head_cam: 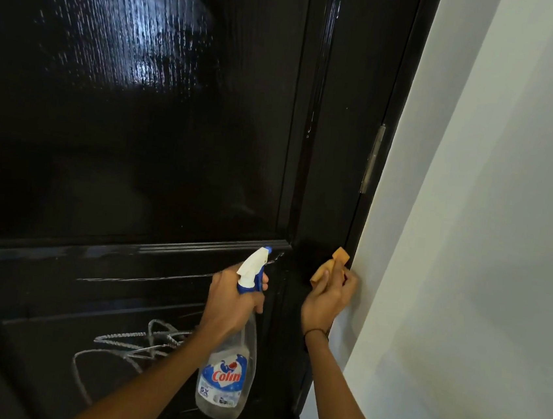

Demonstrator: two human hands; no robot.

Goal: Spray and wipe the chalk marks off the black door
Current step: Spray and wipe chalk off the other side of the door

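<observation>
Black door [143,168] fills most of the view; upper panel glossy, streaked with wet reflections. Chalk marks [131,347]: white scribbles on the lower panel, left of the forearms, plus a thin white line [145,279] across the rail above. Left hand [229,301] grips the neck of a clear spray bottle [227,374], fingers curled round the blue-and-white trigger head [255,267], nozzle aimed at the door. Label reads "Colin". Right hand [327,298] pinches an orange sponge [330,266], held against the door's right edge beside the frame. Dark band [318,332] on the right wrist. Metal hinge [372,159] higher up the edge. White wall [487,231] to the right.
</observation>
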